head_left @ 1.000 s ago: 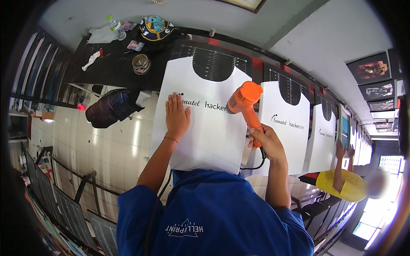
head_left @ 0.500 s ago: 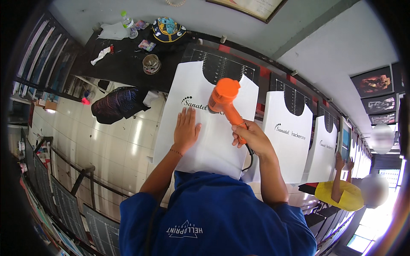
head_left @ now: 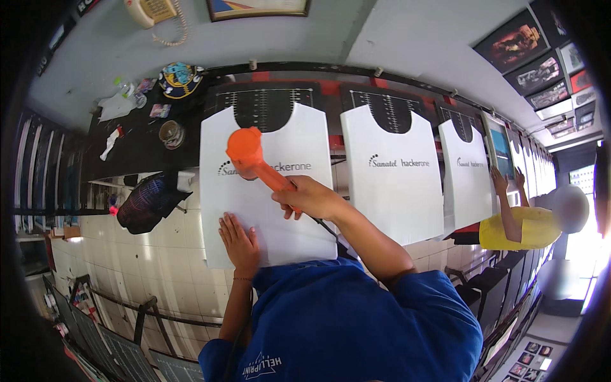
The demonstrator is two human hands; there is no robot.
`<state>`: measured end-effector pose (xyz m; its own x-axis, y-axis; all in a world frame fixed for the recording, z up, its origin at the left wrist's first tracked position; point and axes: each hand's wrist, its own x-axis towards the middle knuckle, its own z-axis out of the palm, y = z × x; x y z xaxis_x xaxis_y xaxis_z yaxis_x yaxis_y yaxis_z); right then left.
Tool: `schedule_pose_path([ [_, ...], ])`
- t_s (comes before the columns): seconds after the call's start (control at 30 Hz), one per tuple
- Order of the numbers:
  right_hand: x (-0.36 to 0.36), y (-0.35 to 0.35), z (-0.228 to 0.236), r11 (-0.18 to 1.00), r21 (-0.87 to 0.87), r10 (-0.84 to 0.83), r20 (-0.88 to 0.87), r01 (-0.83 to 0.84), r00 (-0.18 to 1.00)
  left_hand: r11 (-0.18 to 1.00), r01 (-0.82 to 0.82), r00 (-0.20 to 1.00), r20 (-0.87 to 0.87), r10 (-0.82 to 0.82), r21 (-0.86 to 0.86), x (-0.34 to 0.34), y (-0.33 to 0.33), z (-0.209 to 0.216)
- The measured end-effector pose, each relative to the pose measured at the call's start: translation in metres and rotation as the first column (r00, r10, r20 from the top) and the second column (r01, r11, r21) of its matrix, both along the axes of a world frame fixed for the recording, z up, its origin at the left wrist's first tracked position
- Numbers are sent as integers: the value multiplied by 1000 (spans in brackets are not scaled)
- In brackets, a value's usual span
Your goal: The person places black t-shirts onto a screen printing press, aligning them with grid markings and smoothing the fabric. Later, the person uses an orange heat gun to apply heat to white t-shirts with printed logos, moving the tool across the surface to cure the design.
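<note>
A white T-shirt panel (head_left: 280, 210) with dark printing across its chest lies flat on a black board (head_left: 280, 102) in front of me. My right hand (head_left: 304, 196) grips the handle of an orange heat gun (head_left: 245, 148). The gun's round head is over the left part of the print and hides some of it, its nozzle facing down at the fabric. A dark cord trails from the handle beneath my right forearm. Lower on the same panel, my left hand (head_left: 238, 244) rests flat with its fingers stretched out, holding nothing.
More printed white panels (head_left: 391, 191) on boards run off to the right. There a person in a yellow shirt (head_left: 519, 228) has both hands at a framed screen (head_left: 499, 146). On the black table at left are a round tin (head_left: 171, 134), a cap (head_left: 181, 79) and a bottle (head_left: 125, 87).
My view has swung to the right. The heat gun has moved left across the print, and my left hand has slid down from beside the print to the panel's lower part.
</note>
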<state>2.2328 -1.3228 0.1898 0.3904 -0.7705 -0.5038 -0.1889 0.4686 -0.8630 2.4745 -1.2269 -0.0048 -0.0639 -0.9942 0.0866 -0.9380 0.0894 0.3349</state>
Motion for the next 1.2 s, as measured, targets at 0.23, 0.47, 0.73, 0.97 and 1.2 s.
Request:
schedule_pose_path([
  [0.23, -137, 104, 12, 977, 102, -197, 72, 190, 978, 999, 50, 998, 39, -49, -22, -69, 16, -4],
  [0.47, -278, 181, 25, 937, 198, -305, 65, 287, 950, 958, -279, 945, 162, 285, -57, -99, 32, -29],
  [0.73, -355, 132, 35, 948, 18, -316, -61, 317, 947, 744, -668, 732, 177, 658, 2, -91, 34, -27],
  [0.97, -358, 78, 16, 948, 16, -318, -42, 318, 947, 799, -600, 788, 146, 598, -35, -165, 55, -22],
  [1.2, -347, 75, 2, 958, 25, -281, -100, 285, 954, 783, -618, 780, 69, 622, -69, -170, 58, -19],
])
